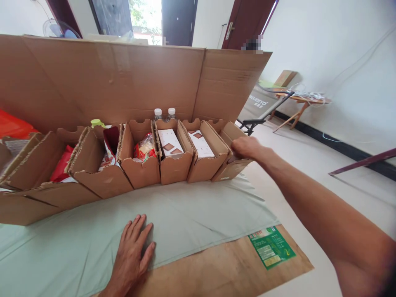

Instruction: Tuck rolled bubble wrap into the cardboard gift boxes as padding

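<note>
My left hand [133,245] lies flat on the pale green cloth [198,214], its fingers spread and nothing in them. At the right end of a row of cardboard bins, my right hand [246,147] is curled inside the last bin [233,167], over its right wall. Its fingertips are hidden, so what they hold, if anything, does not show. To the left, two bins each hold a white box with brown squares, one box [170,142] and another box [201,144]. Another bin holds a red and clear snack packet [144,147].
Farther left, bins hold a red packet [63,165] and a patterned packet [107,159]. Behind the bins stand two white-capped bottles [158,113] and a tall cardboard panel [123,78]. A green label [272,247] lies on the brown tabletop. A folding chair [262,101] stands beyond.
</note>
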Motion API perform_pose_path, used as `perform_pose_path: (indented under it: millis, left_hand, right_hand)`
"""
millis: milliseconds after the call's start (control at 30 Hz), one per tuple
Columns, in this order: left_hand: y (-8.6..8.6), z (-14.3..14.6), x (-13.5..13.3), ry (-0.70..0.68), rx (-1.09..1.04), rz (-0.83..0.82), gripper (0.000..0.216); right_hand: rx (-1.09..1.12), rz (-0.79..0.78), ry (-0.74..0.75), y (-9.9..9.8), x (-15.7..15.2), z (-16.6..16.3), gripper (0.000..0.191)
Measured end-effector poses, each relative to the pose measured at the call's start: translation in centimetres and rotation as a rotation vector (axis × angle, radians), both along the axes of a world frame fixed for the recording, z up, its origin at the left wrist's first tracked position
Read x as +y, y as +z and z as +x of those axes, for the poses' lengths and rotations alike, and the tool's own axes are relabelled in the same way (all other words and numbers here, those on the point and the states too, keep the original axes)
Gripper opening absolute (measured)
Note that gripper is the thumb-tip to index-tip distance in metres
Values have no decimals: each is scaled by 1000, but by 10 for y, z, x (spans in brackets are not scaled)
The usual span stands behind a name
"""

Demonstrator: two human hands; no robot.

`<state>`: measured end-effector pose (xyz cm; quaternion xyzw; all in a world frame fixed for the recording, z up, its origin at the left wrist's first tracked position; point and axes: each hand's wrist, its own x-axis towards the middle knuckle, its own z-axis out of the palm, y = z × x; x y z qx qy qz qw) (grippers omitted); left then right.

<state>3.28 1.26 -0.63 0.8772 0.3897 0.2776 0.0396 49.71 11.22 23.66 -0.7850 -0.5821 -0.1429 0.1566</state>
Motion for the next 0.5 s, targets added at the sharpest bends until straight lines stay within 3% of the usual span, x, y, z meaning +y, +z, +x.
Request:
perform_pose_path:
  millis: [133, 200, 233, 300, 400, 433, 500]
  left_hand:
    - [1, -3, 1, 35, -186, -145, 31]
    - [9, 0, -2, 73, -369, -313, 26]
    - [16, 4, -4, 81, -470, -445, 27]
    - [37, 14, -12, 44, -704, -811, 39]
    - [75, 34, -20, -146, -1089, -1408, 75]
    - [86, 39, -21, -189, -1185, -1535, 81]
    - [100, 44, -16, -149, -1278, -1620, 81]
  right_hand:
    - [-132, -12, -104, 62, -58, -4, 45]
    - [-133, 110, -75, 75, -97, -26, 40]
    - [-68, 173, 8, 71, -115, -43, 38]
    - [81, 276, 220, 42, -145, -88, 29]
    - [108, 374, 507, -33, -167, -167, 6]
    - [88, 350, 580, -59, -171, -191, 6]
    - [114, 247, 685, -103, -178, -229, 9]
